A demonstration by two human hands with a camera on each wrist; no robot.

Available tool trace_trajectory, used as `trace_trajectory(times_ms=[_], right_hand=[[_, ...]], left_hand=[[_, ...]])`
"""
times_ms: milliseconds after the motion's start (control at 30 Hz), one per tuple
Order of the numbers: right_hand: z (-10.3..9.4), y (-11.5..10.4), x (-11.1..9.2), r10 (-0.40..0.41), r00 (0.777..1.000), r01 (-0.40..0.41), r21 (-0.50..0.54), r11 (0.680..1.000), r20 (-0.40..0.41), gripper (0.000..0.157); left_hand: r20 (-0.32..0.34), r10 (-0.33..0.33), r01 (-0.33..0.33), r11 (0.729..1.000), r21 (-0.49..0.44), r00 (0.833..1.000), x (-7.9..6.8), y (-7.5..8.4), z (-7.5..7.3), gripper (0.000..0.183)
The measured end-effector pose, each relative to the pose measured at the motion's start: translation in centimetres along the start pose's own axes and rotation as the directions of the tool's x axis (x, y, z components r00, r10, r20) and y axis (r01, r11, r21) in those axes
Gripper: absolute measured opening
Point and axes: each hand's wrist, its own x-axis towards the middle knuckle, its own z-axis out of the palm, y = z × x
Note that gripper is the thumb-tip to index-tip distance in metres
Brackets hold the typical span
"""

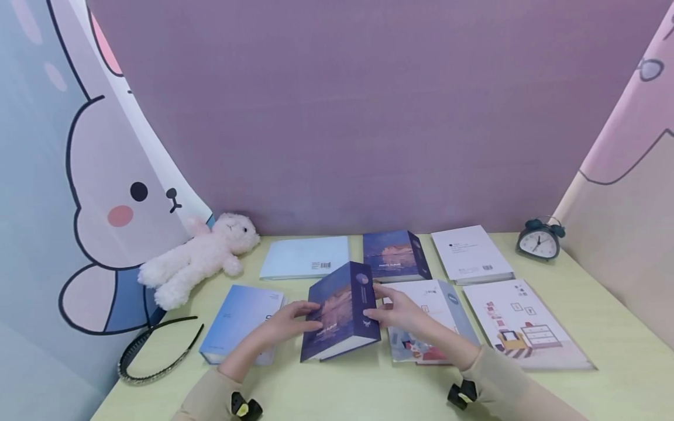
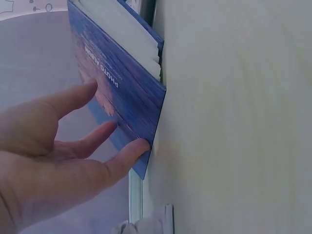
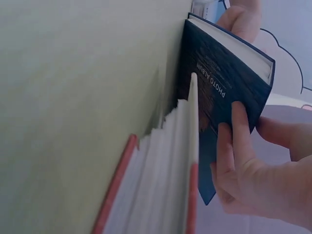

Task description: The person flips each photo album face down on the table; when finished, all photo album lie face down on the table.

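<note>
A dark blue photo album (image 1: 333, 310) with a pink rock on its cover stands tilted above the table, its spine facing right. My right hand (image 1: 400, 310) grips it at the spine side, thumb on the spine and fingers on the back cover (image 3: 226, 109). The left hand (image 1: 286, 324) rests its extended fingertips on the front cover (image 2: 122, 80) without curling round the album. White page edges (image 3: 239, 44) show along the album's bottom.
Behind lie a pale blue album (image 1: 300, 257), another dark blue album (image 1: 387, 254) and a white one (image 1: 468, 251). A light blue album (image 1: 237, 321), headband (image 1: 152, 371) and plush toy (image 1: 200, 257) are left. Illustrated albums (image 1: 416, 292) (image 1: 526, 327) and an alarm clock (image 1: 539, 241) stand right.
</note>
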Motion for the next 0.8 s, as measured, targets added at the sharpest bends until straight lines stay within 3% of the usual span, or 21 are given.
trace_trajectory(times_ms=[333, 600, 800], right_hand=[[0.8, 0.7, 0.1, 0.019, 1.000, -0.022, -0.190, 0.982, -0.021, 0.078], [1.0, 0.5, 0.0, 0.065, 0.992, -0.033, -0.269, 0.963, 0.111, 0.074], [1.1, 0.5, -0.2, 0.148, 0.981, -0.096, -0.352, 0.931, 0.123, 0.071]], left_hand=[[0.002, 0.013, -0.013, 0.998, 0.059, 1.000, -0.3, -0.8, -0.8, 0.041], [-0.026, 0.013, -0.010, 0.994, 0.112, 1.000, -0.6, -0.8, -1.5, 0.037], [-0.038, 0.007, -0.003, 0.992, 0.122, 0.999, -0.7, -0.6, -1.9, 0.036]])
